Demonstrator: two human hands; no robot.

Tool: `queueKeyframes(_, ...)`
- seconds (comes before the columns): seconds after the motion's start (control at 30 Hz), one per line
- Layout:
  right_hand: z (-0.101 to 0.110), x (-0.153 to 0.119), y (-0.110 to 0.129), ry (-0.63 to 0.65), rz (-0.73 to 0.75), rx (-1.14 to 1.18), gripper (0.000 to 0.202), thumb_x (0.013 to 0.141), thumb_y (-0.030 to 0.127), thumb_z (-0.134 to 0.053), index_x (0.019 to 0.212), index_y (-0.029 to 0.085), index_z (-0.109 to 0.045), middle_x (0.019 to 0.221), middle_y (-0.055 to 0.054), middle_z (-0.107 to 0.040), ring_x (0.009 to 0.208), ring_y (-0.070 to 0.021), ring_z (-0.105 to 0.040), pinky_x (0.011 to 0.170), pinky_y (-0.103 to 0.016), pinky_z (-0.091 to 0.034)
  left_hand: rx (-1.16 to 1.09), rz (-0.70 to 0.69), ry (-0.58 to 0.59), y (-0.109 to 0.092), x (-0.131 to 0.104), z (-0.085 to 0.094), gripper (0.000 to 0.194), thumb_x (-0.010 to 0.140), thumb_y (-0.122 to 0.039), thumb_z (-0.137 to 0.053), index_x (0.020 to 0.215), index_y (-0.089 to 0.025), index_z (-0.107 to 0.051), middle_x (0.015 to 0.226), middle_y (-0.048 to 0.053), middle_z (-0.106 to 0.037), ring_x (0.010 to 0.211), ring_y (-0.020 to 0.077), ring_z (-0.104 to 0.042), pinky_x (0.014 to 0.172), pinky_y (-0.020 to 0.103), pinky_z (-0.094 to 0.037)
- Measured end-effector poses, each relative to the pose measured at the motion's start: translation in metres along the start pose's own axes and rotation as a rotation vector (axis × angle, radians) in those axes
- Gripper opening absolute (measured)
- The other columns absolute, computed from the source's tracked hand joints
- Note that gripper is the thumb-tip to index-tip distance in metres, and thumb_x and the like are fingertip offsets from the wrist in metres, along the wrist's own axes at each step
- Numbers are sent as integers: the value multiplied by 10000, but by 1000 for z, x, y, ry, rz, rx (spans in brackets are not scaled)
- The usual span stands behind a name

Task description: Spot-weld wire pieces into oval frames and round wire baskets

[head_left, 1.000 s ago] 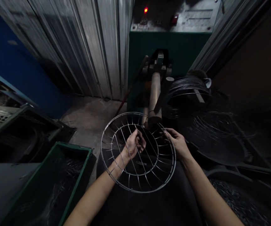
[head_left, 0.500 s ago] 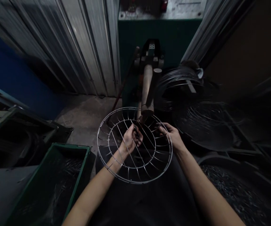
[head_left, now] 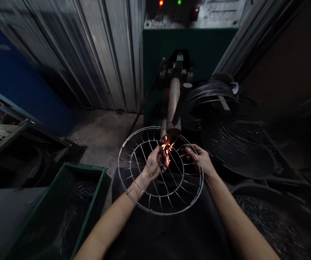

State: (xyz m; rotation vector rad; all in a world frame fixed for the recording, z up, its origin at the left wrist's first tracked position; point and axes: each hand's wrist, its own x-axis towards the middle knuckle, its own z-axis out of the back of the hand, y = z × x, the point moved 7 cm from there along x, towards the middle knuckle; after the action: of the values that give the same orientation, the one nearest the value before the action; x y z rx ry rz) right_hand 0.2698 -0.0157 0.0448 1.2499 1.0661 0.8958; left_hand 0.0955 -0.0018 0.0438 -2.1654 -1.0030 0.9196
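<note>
A round wire basket (head_left: 151, 211), with two rings joined by short ribs and straight wires across the middle, is held at the electrodes of a spot welder (head_left: 174, 104). Orange sparks (head_left: 167, 146) fly at the welder's tip, close to my left fingers. My left hand (head_left: 155, 162) is closed in a pinch behind the cross wires; what lies between the fingers is dark and too small to name. On the basket's right side, my right hand (head_left: 198, 159) grips the wires near the outer ring, its fingertips partly hidden in shadow.
A green crate (head_left: 103, 180) with thin metal pieces inside stands at lower left. To the right are a wire coil (head_left: 212, 92) and a round tub (head_left: 242, 186) of small metal parts. The control panel (head_left: 217, 18) shows red and green lights. Corrugated metal sheeting (head_left: 112, 54) stands behind.
Sparks have appeared at the welder's tip, and the panel's red and green lights are lit. The view has shifted slightly; the hands and basket keep nearly the same place at the welder.
</note>
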Motion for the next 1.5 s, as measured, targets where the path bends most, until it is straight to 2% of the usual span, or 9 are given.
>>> queueKeyframes(0.27, 4, -12, 4, -14, -65, 31, 441, 614, 507, -771, 920, 208, -664, 808, -35, -684, 637, -126, -586, 491, -215, -410, -30, -48, -50, 5, -4, -2, 410, 855, -591, -400, 739, -198, -422, 429, -18, -541, 285, 85, -413, 298, 152, -278)
queueKeyframes(0.5, -5, -6, 6, -5, 1, 5, 449, 589, 519, -765, 892, 200, -675, 676, -7, -636, 548, -113, -527, 453, -224, -371, -13, -108, -71, -1, -9, 4, 414, 837, -610, -409, 762, -203, -418, 418, -20, -542, 276, 89, -402, 293, 152, -266)
queueKeyframes(0.73, -13, 8, 10, -3, 63, -32, 341, 611, 474, -765, 792, 200, -676, 717, 6, -624, 553, -89, -479, 517, -236, -399, -19, -74, -109, -2, -16, 2, 403, 873, -586, -367, 763, -201, -419, 418, -15, -542, 274, 89, -392, 294, 151, -252)
queueKeyframes(0.97, -8, -8, 5, 53, 3, -28, 409, 600, 501, -771, 862, 201, -678, 755, -26, -654, 546, -105, -511, 481, -236, -395, -50, -68, -146, -1, -25, 2, 401, 899, -556, -331, 759, -193, -431, 420, -12, -534, 280, 83, -386, 299, 148, -250)
queueKeyframes(1.07, -8, -14, 8, 47, 19, -57, 408, 592, 496, -776, 865, 206, -683, 799, -38, -673, 605, -131, -559, 518, -247, -426, -74, -50, -171, -1, -24, -1, 398, 919, -524, -299, 755, -190, -439, 415, -10, -521, 283, 84, -386, 300, 150, -244)
queueKeyframes(1.17, -8, -17, 14, 23, 42, -83, 407, 590, 496, -776, 851, 199, -679, 814, -46, -673, 664, -159, -588, 551, -261, -452, -117, -33, -216, -7, -21, -2, 384, 926, -502, -295, 750, -191, -432, 418, -11, -514, 291, 80, -387, 309, 147, -247)
queueKeyframes(1.27, -7, -19, 13, 5, 14, -69, 418, 604, 496, -771, 879, 197, -669, 809, -43, -665, 646, -153, -579, 509, -249, -430, -118, -73, -250, -22, -20, 1, 372, 919, -505, -318, 744, -195, -424, 428, -11, -518, 291, 80, -387, 310, 147, -243)
queueKeyframes(1.37, -9, -17, 11, 0, 7, -36, 426, 614, 479, -772, 920, 202, -668, 821, -35, -658, 635, -133, -567, 505, -234, -417, -73, -109, -217, -32, -17, 4, 403, 884, -566, -372, 739, -195, -434, 428, -10, -520, 280, 79, -376, 304, 153, -236)
queueKeyframes(1.5, -16, -9, 10, -13, 33, 0, 428, 599, 479, -780, 904, 200, -669, 820, -28, -648, 638, -122, -565, 548, -239, -439, -34, -138, -187, -30, -12, 11, 448, 850, -623, -401, 731, -193, -443, 423, -14, -515, 280, 77, -372, 304, 154, -233)
